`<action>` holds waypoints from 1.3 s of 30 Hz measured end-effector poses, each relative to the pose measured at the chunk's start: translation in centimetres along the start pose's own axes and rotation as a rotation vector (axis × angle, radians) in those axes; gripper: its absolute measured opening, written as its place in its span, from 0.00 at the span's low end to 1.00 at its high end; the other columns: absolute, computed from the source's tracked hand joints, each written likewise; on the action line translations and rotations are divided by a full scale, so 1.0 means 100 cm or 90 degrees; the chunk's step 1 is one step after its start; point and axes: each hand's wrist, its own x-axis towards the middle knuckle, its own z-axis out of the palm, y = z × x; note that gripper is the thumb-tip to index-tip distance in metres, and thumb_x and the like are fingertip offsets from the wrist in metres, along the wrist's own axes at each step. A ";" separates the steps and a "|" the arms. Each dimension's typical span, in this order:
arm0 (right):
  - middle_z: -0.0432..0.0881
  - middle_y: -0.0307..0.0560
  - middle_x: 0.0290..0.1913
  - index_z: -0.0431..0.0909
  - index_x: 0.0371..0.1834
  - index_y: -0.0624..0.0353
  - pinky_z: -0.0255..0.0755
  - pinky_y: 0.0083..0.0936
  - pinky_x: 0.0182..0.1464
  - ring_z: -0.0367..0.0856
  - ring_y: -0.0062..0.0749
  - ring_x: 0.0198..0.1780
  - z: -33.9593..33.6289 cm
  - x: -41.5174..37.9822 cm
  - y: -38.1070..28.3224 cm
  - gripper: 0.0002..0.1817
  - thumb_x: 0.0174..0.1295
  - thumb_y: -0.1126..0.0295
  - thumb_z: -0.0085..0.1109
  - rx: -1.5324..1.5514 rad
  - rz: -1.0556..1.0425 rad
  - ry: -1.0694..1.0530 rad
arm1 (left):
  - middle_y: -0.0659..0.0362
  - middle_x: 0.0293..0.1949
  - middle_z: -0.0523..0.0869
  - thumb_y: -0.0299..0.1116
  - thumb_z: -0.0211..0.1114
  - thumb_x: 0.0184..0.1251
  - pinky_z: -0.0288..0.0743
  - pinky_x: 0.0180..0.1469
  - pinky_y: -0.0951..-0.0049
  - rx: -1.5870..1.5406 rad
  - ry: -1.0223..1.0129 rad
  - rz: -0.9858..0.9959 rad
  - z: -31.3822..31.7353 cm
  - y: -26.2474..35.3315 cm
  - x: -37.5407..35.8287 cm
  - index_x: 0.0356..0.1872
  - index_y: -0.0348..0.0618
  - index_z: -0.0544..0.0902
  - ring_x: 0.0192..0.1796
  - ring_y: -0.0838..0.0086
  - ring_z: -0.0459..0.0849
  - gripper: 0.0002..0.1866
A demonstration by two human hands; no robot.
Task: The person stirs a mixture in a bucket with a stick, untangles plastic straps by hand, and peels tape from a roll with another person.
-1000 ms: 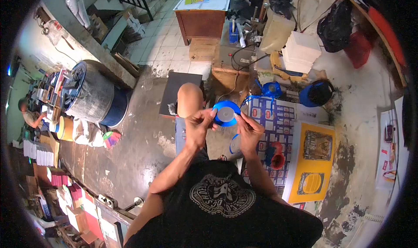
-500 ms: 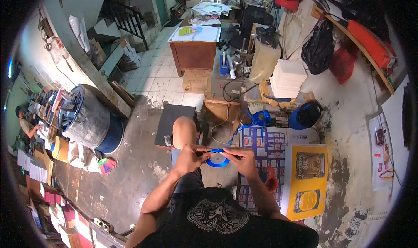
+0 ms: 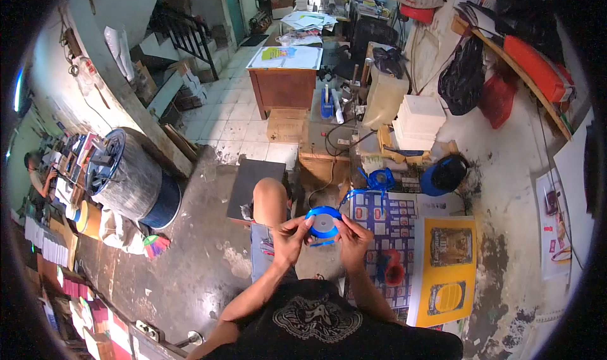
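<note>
A round roll of blue ribbon (image 3: 332, 214) with a pale centre is held between both hands, above the lap. My left hand (image 3: 293, 236) grips its left edge, fingers closed. On the right edge, my right hand (image 3: 349, 235) pinches the roll. A short blue strip (image 3: 322, 243) shows just below it. Beyond the right hand, a tangle of blue ribbon (image 3: 380, 180) lies at the far end of the bench, with a strand reaching back toward the roll.
The patterned purple sheet (image 3: 374, 253) bears a red object (image 3: 394, 273), beside a yellow printed sheet (image 3: 446, 271). A blue container (image 3: 436, 178) stands by the wall. A dark box (image 3: 253, 186) is ahead-left. At far left, a person (image 3: 38, 174) is beyond a large drum (image 3: 129, 189).
The roll has turned to show its flat face and moved up slightly. Both hands have shifted from its top to its sides. The camera view has moved a little.
</note>
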 end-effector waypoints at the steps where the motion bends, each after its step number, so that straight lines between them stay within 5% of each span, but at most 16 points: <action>1: 0.79 0.40 0.25 0.82 0.45 0.66 0.64 0.15 0.22 0.71 0.17 0.20 0.001 0.000 0.002 0.14 0.54 0.84 0.64 0.015 -0.002 0.006 | 0.62 0.24 0.83 0.34 0.65 0.65 0.70 0.24 0.83 -0.051 0.013 0.007 0.003 -0.005 -0.001 0.37 0.33 0.85 0.22 0.83 0.77 0.11; 7: 0.79 0.37 0.24 0.83 0.44 0.67 0.67 0.14 0.24 0.72 0.16 0.22 -0.001 0.000 0.003 0.11 0.56 0.81 0.64 -0.025 0.029 0.019 | 0.61 0.26 0.83 0.35 0.64 0.67 0.72 0.25 0.80 -0.191 0.005 -0.017 0.006 -0.033 -0.010 0.36 0.33 0.83 0.23 0.80 0.79 0.12; 14: 0.86 0.52 0.40 0.83 0.43 0.66 0.76 0.18 0.41 0.83 0.22 0.38 -0.037 0.022 -0.011 0.11 0.56 0.76 0.66 -0.226 0.034 -0.397 | 0.64 0.28 0.84 0.30 0.66 0.63 0.70 0.26 0.82 0.295 -0.310 0.044 -0.037 -0.001 0.014 0.42 0.33 0.83 0.24 0.86 0.75 0.11; 17: 0.86 0.52 0.41 0.84 0.43 0.65 0.76 0.19 0.42 0.83 0.23 0.39 -0.035 0.020 -0.019 0.11 0.55 0.76 0.66 -0.225 0.070 -0.414 | 0.62 0.28 0.84 0.28 0.67 0.62 0.71 0.27 0.82 0.305 -0.347 -0.010 -0.035 0.016 0.013 0.42 0.32 0.84 0.25 0.84 0.77 0.10; 31: 0.86 0.49 0.37 0.84 0.41 0.65 0.72 0.14 0.30 0.80 0.18 0.30 -0.034 0.004 -0.004 0.11 0.54 0.79 0.67 -0.143 0.049 -0.289 | 0.60 0.28 0.84 0.30 0.64 0.65 0.74 0.27 0.82 0.180 -0.297 -0.067 -0.041 0.019 0.008 0.40 0.32 0.85 0.24 0.83 0.79 0.10; 35: 0.85 0.47 0.33 0.83 0.42 0.67 0.65 0.12 0.22 0.75 0.15 0.23 -0.027 0.002 -0.008 0.12 0.53 0.82 0.66 -0.085 0.030 -0.216 | 0.59 0.28 0.85 0.30 0.64 0.65 0.75 0.27 0.82 0.136 -0.210 -0.069 -0.038 0.014 0.008 0.40 0.32 0.85 0.24 0.82 0.79 0.10; 39: 0.85 0.46 0.33 0.83 0.44 0.64 0.68 0.13 0.24 0.76 0.15 0.23 -0.019 -0.004 -0.002 0.12 0.55 0.81 0.66 -0.057 -0.001 -0.133 | 0.58 0.28 0.85 0.29 0.64 0.66 0.76 0.28 0.81 0.074 -0.129 -0.026 -0.035 0.004 0.005 0.40 0.32 0.84 0.24 0.81 0.80 0.10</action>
